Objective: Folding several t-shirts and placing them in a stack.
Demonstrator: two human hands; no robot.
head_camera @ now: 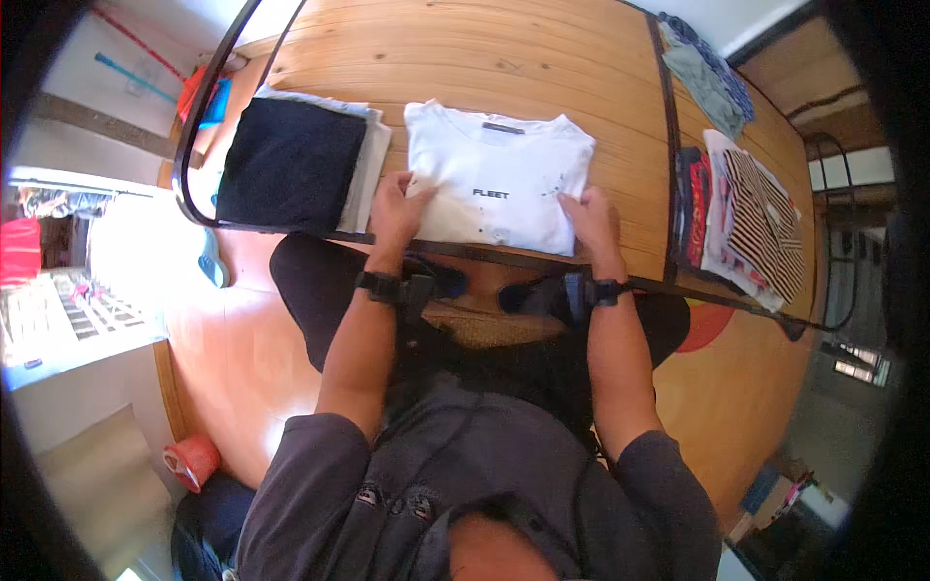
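Observation:
A folded white T-shirt [501, 171] lies face up on the wooden planks [465, 43] before me, its collar pointing away. Dark lettering and small dark marks show on its front. My left hand [398, 212] pinches its left side, thumb on top. At the opposite side my right hand [594, 221] has hold of the fabric in the same way. The fingers beneath the cloth are partly hidden. Close to my left hand stands a stack of folded clothes with a black garment [294, 163] on top.
To the right, beyond a dark metal bar [662, 145], lie folded garments with a striped one [764, 218] uppermost. Crumpled clothes [701, 80] rest behind them. A curved metal rail [190, 145] bounds the left end. A light-blue shoe [213, 261] and a red bin [192, 461] are on the floor.

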